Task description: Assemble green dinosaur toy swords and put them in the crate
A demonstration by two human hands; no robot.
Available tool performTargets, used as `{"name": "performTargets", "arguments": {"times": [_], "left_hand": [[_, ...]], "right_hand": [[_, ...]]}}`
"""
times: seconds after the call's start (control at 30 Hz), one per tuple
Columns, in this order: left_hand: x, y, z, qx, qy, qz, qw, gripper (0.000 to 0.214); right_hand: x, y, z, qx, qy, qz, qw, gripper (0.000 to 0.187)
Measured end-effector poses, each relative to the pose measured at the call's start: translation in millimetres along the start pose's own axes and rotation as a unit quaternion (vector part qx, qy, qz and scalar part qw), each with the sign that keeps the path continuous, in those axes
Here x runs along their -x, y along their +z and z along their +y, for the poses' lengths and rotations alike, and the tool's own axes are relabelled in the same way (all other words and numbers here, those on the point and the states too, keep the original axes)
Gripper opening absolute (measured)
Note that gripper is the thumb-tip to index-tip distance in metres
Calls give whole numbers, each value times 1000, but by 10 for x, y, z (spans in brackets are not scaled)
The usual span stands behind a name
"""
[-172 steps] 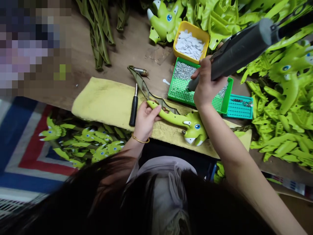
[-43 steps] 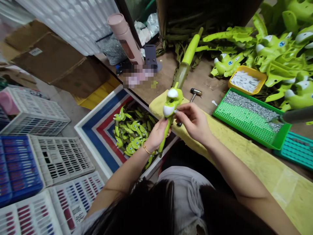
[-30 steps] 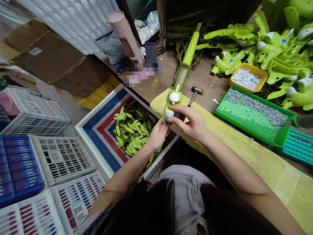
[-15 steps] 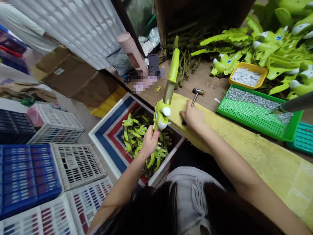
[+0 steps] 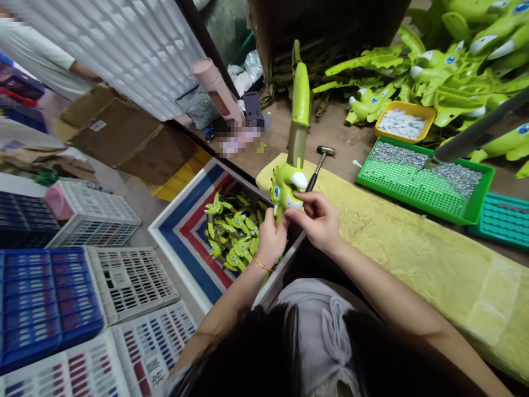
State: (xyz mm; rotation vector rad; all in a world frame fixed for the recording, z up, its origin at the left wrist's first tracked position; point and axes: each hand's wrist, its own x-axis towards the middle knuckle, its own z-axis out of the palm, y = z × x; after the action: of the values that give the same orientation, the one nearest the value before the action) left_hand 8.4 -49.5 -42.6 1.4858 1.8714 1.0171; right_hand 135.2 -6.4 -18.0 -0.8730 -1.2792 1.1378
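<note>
My left hand (image 5: 273, 236) grips a lime-green plastic animal-head toy (image 5: 285, 184) by its lower end. The toy has a blue eye and white horn-like parts, and a long olive and green stick (image 5: 299, 110) rises from it. My right hand (image 5: 320, 220) has its thumb and fingers closed on the right side of the head, near the white part. Whether a small piece is also between those fingers is hidden. Just beyond my right hand, a small hammer (image 5: 320, 165) lies with its handle over the yellow pad (image 5: 372, 242).
A lined box (image 5: 177, 220) of similar toys stands at lower left. A green tray (image 5: 417, 187) of metal pins, a yellow dish (image 5: 407, 113) of white pieces and a pile of green parts (image 5: 450, 71) are at right. A pink bottle (image 5: 217, 91) stands behind; plastic crates (image 5: 132, 281) sit left.
My right hand has left the hammer, which now lies on the table, and has come to the toy's head. My left hand and the toy have shifted slightly right.
</note>
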Motion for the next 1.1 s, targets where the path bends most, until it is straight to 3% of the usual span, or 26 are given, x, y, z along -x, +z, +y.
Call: {"name": "performTargets", "arguments": {"times": [0.13, 0.27, 0.47, 0.7, 0.9, 1.1], "left_hand": [[10, -14, 45, 0, 13, 8, 1000, 25], [-23, -32, 85, -13, 20, 65, 998, 25], [-49, 1, 99, -9, 22, 81, 996, 25], [-73, -35, 43, 1, 17, 49, 999, 23], [-76, -71, 30, 25, 10, 1, 1000, 24], [-131, 6, -53, 117, -19, -39, 992, 23]], "right_hand": [[28, -30, -158, -78, 92, -32, 992, 44], [59, 1, -203, -103, 121, 12, 987, 44], [78, 60, -147, -47, 79, 88, 992, 37], [-10, -82, -74, 24, 7, 3, 1000, 26], [-124, -231, -50, 152, -103, -67, 981, 26], [-83, -113, 46, 158, -92, -36, 982, 39]]}}
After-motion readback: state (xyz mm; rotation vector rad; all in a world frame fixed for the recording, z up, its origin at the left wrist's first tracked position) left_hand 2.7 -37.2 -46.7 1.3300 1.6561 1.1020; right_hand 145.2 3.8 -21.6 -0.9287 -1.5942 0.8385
